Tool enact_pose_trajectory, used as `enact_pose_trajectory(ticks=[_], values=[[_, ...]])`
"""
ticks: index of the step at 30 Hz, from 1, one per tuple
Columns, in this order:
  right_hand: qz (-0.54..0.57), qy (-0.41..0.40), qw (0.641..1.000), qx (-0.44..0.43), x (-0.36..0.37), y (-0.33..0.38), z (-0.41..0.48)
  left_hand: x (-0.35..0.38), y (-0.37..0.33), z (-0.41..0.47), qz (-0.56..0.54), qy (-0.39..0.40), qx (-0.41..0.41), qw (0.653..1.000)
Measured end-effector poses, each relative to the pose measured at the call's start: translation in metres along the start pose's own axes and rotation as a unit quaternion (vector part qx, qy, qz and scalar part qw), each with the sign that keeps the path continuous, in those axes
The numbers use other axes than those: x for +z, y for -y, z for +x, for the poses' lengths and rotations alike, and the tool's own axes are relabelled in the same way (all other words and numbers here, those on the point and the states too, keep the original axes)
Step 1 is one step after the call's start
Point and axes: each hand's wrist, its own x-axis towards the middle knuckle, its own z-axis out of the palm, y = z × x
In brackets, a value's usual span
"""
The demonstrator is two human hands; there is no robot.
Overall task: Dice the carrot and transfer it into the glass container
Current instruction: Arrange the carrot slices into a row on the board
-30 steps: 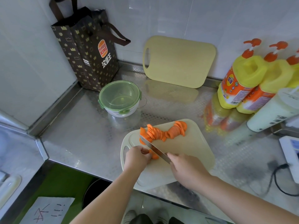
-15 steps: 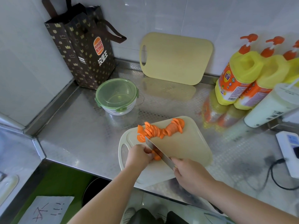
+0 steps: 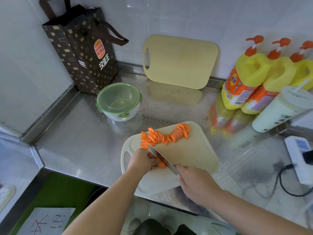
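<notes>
On a pale cutting board (image 3: 191, 155) lies a row of orange carrot slices (image 3: 165, 135) along its far edge. My left hand (image 3: 141, 161) pinches a short carrot stub (image 3: 161, 164) against the board near its handle hole. My right hand (image 3: 197, 183) grips the handle of a knife (image 3: 162, 158), whose blade slants up-left and sits on the stub right beside my left fingers. The glass container (image 3: 119, 102), with a green clip lid on it, stands on the steel counter behind and left of the board.
A brown paper bag (image 3: 81, 48) stands in the back left corner. A second yellow board (image 3: 180, 61) leans on the wall. Yellow pump bottles (image 3: 245, 82) and a white cup (image 3: 279, 109) crowd the right; a white device with a cable (image 3: 298, 158) lies beyond.
The knife has kept working on the stub: the blade has shifted slightly toward my left fingers. The stub looks shorter. The view moved a little closer.
</notes>
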Motion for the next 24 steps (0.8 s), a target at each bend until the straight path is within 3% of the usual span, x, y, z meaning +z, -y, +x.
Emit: enact_pose_trajectory(ticks=[12, 24], values=[[0.026, -0.018, 0.999, 0.016, -0.013, 0.003, 0.001, 0.004, 0.006, -0.003, -0.049, -0.018, 0.001, 0.999], [-0.033, 0.007, 0.999, 0.023, -0.01, 0.02, -0.004, 0.011, 0.005, -0.01, -0.072, -0.034, -0.023, 0.997]])
